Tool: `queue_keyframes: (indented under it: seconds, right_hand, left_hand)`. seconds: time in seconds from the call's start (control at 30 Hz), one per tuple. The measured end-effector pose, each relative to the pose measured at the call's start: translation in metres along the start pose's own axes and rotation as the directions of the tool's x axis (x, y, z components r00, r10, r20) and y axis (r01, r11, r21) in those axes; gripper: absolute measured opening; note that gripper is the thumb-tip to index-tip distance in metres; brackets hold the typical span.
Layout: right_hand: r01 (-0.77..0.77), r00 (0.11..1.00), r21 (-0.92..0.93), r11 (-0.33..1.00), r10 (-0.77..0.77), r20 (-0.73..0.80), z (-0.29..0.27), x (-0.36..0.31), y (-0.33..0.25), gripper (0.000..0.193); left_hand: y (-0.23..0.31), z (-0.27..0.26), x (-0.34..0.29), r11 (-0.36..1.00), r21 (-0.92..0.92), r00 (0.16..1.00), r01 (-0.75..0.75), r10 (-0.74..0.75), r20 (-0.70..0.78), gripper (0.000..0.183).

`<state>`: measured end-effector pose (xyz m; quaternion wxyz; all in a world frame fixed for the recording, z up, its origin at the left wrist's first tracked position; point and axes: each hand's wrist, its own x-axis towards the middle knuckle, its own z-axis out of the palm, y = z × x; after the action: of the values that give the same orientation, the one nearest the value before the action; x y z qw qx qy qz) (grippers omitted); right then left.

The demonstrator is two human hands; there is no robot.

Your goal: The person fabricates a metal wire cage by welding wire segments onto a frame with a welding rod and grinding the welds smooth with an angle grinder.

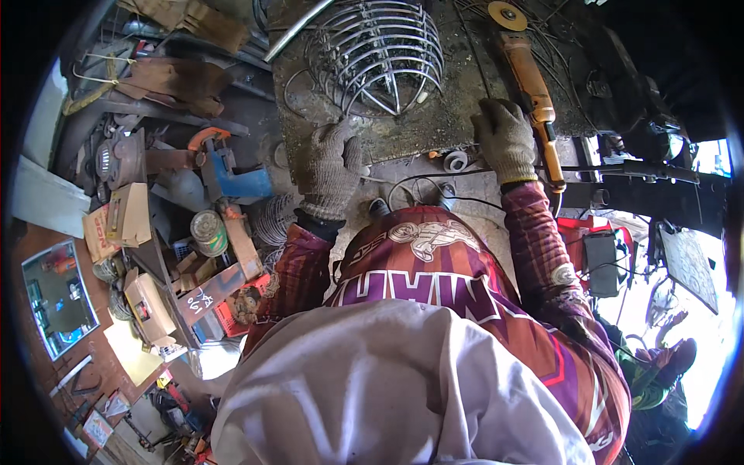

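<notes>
A cage of curved, silvery metal bars (387,58) lies on the dark, gritty workbench (457,128). My left hand (332,167), in a knitted work glove, is at the bench's near edge, just below the cage's pointed end. Its fingers are curled, and whatever they hold is hidden. To the right, my gloved right hand (505,139) is closed over the same edge. A thin dark rod (474,58) runs up to its fingertips; whether they grip it is unclear. Beside that hand lies an orange angle grinder (527,74) with a tan disc (508,15).
A metal tube (298,31) lies at the bench's upper left. A dark cable (589,168) extends rightward from the grinder. Cardboard boxes (128,213), a tin can (208,231) and a blue-and-orange tool (232,174) crowd the left. Another person (659,368) is at the lower right.
</notes>
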<state>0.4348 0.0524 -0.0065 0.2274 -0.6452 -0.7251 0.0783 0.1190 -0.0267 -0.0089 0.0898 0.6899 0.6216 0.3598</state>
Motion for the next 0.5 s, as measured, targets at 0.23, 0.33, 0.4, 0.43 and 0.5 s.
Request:
queue_keyframes:
  seconds: [0.23, 0.33, 0.4, 0.43, 0.5]
  right_hand:
    - [-0.063, 0.998, -0.039, 0.997, 0.062, -0.029, 0.008, 0.001, 0.001, 0.031]
    - [-0.089, 0.995, -0.054, 0.995, 0.086, -0.052, 0.011, -0.002, -0.002, 0.03]
    - [-0.095, 0.994, -0.052, 0.994, 0.091, -0.067, 0.012, -0.004, -0.001, 0.029]
    - [-0.086, 0.994, -0.05, 0.995, 0.082, -0.079, 0.014, -0.004, 0.001, 0.029]
    - [-0.083, 0.993, -0.043, 0.996, 0.079, -0.091, 0.016, -0.004, 0.001, 0.028]
  left_hand:
    - [-0.001, 0.001, -0.001, 0.999, 0.032, 1.0, -0.014, 0.014, 0.004, 0.039]
    - [0.005, -0.01, 0.007, 1.0, -0.006, 0.997, -0.011, 0.011, 0.071, 0.045]
    - [0.003, -0.008, 0.004, 0.996, 0.073, 0.999, -0.045, 0.045, 0.006, 0.05]
    - [0.003, -0.007, 0.003, 0.992, 0.114, 0.998, -0.061, 0.065, -0.026, 0.052]
    - [0.003, -0.006, 0.006, 0.988, 0.153, 0.999, -0.028, 0.022, 0.039, 0.055]
